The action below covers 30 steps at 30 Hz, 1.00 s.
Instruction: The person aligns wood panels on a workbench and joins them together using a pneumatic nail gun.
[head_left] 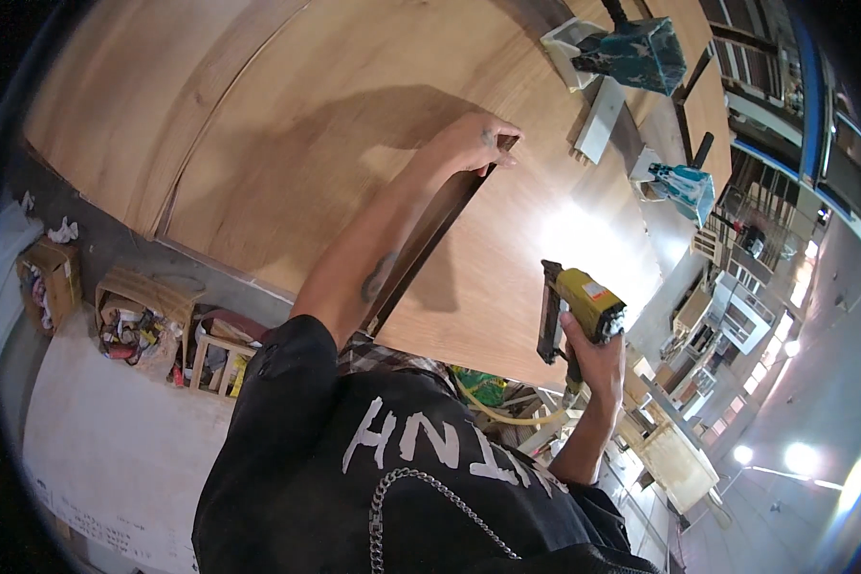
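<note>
My left hand (476, 143) is closed around the far end of a long narrow wooden board (447, 222) with a dark edge. The board runs across the plywood panel (325, 172) toward my body, and my forearm hides part of it. In my right hand (598, 362) is a yellow and black nail gun (584, 304), gripped by its handle and held off to the right, apart from the board. A yellowish air hose (507, 418) hangs from the gun's handle. Whether a finger is on the trigger is unclear.
Two paint-smeared teal containers (641, 57) (684, 189) and a pale grey block (600, 120) lie on the far right of the panels. Cardboard boxes (153, 292) of odds and ends stand at the left. Furniture pieces (737, 311) fill the right background.
</note>
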Each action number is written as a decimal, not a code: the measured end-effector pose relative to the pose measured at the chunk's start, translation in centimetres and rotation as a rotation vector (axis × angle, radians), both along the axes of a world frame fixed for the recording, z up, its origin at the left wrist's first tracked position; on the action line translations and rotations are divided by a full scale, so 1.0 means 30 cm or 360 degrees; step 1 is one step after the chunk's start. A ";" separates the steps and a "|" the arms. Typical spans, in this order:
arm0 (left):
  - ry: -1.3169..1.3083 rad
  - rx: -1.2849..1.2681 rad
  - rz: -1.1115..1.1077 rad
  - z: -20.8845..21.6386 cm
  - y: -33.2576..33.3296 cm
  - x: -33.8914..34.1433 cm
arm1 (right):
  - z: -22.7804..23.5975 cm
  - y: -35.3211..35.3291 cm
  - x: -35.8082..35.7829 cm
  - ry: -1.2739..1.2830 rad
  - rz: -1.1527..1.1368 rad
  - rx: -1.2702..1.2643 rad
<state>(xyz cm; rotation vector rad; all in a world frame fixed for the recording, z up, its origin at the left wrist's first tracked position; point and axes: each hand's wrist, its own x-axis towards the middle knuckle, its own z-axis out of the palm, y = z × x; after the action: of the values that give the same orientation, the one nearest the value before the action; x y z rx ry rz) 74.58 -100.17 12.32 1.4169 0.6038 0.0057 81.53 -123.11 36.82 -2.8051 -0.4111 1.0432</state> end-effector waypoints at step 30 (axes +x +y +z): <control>-0.0253 0.0120 0.0252 -0.100 -0.061 0.018 | -0.220 0.593 0.216 0.0149 0.0858 -0.0102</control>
<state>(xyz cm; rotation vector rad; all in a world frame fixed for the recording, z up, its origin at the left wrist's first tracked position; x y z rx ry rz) 75.11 -102.01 9.33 1.4226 0.5874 0.2668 88.00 -105.33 30.23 -2.7445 -1.1858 1.2880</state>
